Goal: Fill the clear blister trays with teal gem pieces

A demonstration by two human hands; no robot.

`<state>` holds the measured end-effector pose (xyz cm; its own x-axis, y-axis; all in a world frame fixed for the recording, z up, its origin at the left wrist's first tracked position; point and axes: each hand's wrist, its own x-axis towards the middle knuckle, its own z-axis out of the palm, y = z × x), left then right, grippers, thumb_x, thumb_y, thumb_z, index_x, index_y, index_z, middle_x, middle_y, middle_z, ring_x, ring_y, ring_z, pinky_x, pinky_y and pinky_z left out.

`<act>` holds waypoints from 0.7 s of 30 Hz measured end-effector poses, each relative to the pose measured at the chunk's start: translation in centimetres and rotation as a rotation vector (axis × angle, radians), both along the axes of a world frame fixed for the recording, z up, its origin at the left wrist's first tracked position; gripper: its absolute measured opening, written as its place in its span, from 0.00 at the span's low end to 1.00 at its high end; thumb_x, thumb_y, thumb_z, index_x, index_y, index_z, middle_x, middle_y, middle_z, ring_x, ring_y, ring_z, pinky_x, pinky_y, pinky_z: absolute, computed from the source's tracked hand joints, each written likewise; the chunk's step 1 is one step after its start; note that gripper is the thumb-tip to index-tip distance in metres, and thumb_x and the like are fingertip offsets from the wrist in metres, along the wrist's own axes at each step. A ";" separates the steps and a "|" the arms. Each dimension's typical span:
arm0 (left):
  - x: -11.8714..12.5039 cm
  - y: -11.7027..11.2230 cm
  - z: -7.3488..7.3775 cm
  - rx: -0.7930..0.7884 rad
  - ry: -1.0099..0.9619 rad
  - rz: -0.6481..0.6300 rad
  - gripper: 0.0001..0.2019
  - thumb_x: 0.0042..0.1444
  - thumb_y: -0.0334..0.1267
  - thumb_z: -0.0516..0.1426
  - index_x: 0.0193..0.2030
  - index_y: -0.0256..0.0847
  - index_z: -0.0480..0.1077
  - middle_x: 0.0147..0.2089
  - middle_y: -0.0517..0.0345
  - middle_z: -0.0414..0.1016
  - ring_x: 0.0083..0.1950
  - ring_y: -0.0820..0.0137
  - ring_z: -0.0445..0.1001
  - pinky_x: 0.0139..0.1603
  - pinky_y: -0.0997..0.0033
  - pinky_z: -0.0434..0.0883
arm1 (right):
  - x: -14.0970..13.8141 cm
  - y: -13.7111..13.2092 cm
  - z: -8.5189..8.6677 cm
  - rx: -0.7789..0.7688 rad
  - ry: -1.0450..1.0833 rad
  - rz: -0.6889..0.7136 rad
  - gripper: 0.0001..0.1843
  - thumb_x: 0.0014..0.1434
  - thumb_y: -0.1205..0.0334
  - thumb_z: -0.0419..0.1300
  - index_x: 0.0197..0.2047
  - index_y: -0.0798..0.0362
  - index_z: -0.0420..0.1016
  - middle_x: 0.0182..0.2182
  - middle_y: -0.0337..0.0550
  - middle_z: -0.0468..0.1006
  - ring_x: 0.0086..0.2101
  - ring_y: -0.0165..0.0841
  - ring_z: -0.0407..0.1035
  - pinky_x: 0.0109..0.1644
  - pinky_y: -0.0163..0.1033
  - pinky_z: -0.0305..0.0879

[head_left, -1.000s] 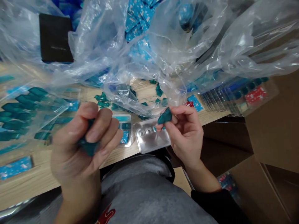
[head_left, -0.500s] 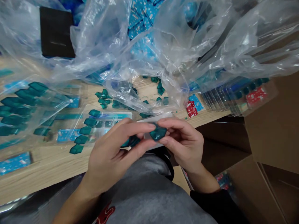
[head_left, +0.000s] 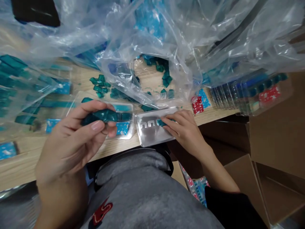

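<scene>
My left hand [head_left: 78,140] is closed around a small stack of dark teal plastic pieces [head_left: 101,116], raised over the table's left part. Close to the table's front edge lies a clear plastic tray [head_left: 152,139] with small moulded slots. My right hand [head_left: 182,127] pinches a teal piece [head_left: 160,122] at one of these slots; its fingers cover part of the piece, and I cannot tell if it is fully seated. Left of this tray is another clear tray [head_left: 130,135], holding a blue patterned packet [head_left: 122,128] and partly hidden behind my left hand.
Loose teal pieces [head_left: 99,86] lie on the wooden table [head_left: 152,79]. Large clear plastic bags [head_left: 186,38] spread across the back. A row of filled clear packs [head_left: 252,95] stands at right, beside red [head_left: 197,105] and blue packets. Open cardboard boxes [head_left: 240,178] are below right.
My hands were together, handling a teal piece. Now they are apart: the left has moved left with the stack, while the right has lowered a piece to the clear tray.
</scene>
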<state>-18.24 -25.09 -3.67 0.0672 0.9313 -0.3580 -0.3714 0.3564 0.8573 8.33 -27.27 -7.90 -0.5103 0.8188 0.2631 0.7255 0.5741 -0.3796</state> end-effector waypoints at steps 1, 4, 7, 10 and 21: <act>0.0 -0.1 0.0 0.008 -0.011 0.001 0.16 0.38 0.35 0.75 0.36 0.45 0.80 0.37 0.67 0.82 0.28 0.77 0.76 0.26 0.84 0.77 | -0.2 0.1 0.2 0.005 0.005 -0.003 0.10 0.66 0.65 0.58 0.48 0.57 0.77 0.39 0.49 0.82 0.39 0.38 0.70 0.44 0.46 0.65; 0.0 -0.2 -0.1 0.004 -0.054 0.001 0.14 0.40 0.36 0.74 0.35 0.44 0.80 0.35 0.66 0.82 0.26 0.78 0.76 0.27 0.85 0.78 | -1.2 0.2 0.3 0.030 0.042 -0.003 0.10 0.66 0.64 0.58 0.49 0.56 0.76 0.38 0.48 0.82 0.39 0.37 0.68 0.46 0.46 0.63; 0.1 -0.1 -0.3 -0.045 -0.092 0.000 0.16 0.37 0.38 0.75 0.34 0.44 0.79 0.32 0.66 0.82 0.24 0.80 0.75 0.26 0.86 0.78 | -2.4 0.4 -0.4 0.051 -0.018 0.055 0.10 0.68 0.62 0.56 0.47 0.53 0.77 0.37 0.45 0.81 0.39 0.37 0.67 0.49 0.47 0.60; 0.2 -0.2 -0.4 -0.074 -0.091 -0.003 0.16 0.37 0.39 0.75 0.34 0.46 0.79 0.32 0.66 0.81 0.24 0.79 0.75 0.25 0.85 0.77 | -3.5 0.6 -1.4 0.031 -0.148 0.079 0.11 0.69 0.64 0.54 0.45 0.52 0.78 0.37 0.44 0.81 0.40 0.38 0.66 0.51 0.48 0.58; 1.6 -1.0 -0.4 0.000 -0.160 -0.138 0.10 0.47 0.37 0.71 0.36 0.44 0.77 0.36 0.61 0.82 0.26 0.77 0.77 0.28 0.81 0.77 | -4.0 0.4 -0.1 0.001 0.081 -0.028 0.16 0.65 0.60 0.60 0.55 0.52 0.74 0.43 0.48 0.81 0.44 0.40 0.71 0.50 0.50 0.67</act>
<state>-16.64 -26.09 -4.11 0.2504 0.9093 -0.3323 -0.4506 0.4132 0.7913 4.31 -26.84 -7.99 -0.4640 0.8323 0.3032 0.7083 0.5542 -0.4372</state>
